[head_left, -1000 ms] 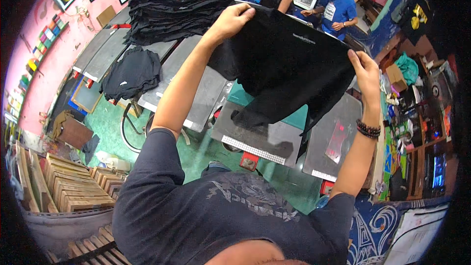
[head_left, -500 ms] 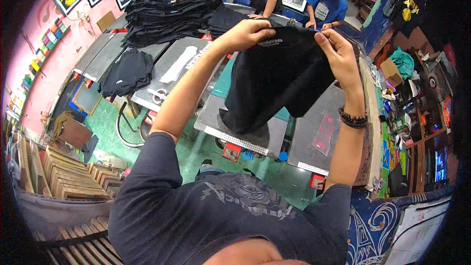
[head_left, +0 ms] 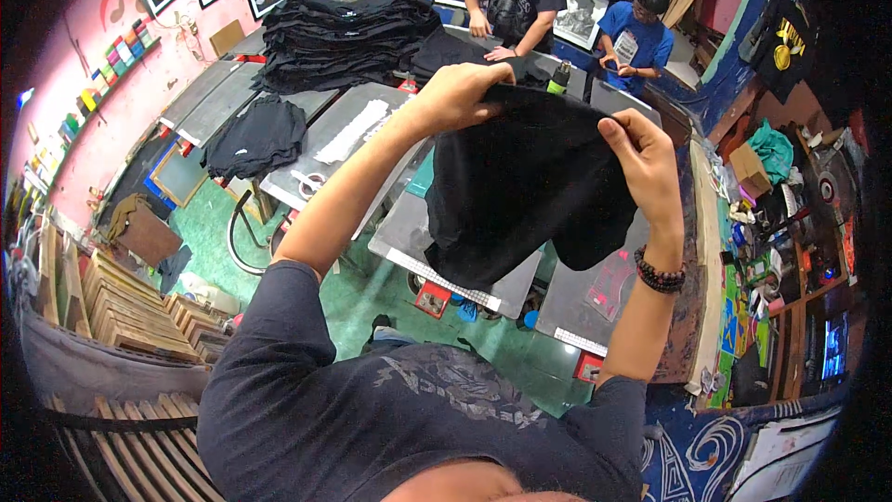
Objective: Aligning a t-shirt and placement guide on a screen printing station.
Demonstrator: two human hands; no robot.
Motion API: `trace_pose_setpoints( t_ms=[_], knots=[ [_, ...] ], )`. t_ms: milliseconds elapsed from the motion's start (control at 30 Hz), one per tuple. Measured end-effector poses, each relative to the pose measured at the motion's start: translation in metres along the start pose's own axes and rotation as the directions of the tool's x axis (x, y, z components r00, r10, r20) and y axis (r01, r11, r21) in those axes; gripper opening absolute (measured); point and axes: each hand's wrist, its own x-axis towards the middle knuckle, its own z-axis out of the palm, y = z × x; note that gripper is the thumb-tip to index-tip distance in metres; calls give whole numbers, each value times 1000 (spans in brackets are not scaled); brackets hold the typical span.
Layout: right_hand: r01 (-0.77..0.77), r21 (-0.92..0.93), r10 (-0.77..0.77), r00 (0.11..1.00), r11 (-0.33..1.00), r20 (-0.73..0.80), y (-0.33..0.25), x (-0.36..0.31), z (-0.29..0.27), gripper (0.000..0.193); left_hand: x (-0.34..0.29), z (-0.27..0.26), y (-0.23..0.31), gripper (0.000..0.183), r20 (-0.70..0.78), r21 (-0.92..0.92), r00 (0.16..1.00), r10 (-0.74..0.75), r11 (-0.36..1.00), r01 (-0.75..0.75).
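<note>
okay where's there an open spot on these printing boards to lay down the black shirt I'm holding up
The grey board under the black shirt shows bare metal at its near-left corner, bordered by the green floor. The board left of your left hand has only a white strip. Crowded: the far boards under the shirt stack.

Several flat grey metal platens (head_left: 200, 102) stand side by side above a green floor (head_left: 372, 293), like the arms of a printing press. A tall stack of folded black shirts (head_left: 344, 37) sits on the far platens. A single black garment (head_left: 253, 135) lies crumpled on a nearer platen to the left. The next platen (head_left: 321, 167) carries a strip of white cloth (head_left: 358, 128) and a roll of tape (head_left: 311, 184) near its front edge. Another platen (head_left: 413, 237) and one more to its right (head_left: 595, 302) are partly hidden by a held black shirt.
</note>
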Motion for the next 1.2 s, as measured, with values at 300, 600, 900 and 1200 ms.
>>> trace_pose_setpoints(
  t_ms=[300, 600, 900, 1200],
  knots=[
    [-45, -57, 46, 998, 997, 31, -20, 1, 2, 30, -2, -13, -5, 32, 38, 51, 995, -88, 995, 86],
    [-124, -132, 146, 974, 983, 173, -51, 3, 29, 19, -38, -39, -32, 28, 69, 27, 971, -231, 973, 229],
    [-182, -185, 221, 950, 966, 219, -95, 0, 62, 14, -88, -57, -54, 31, 248, -449, 968, -45, 880, 156],
    [-235, -203, 254, 964, 951, 77, -119, -10, 83, 18, -115, -106, -8, 33, 475, -757, 853, -218, 393, 522]
  ],
)
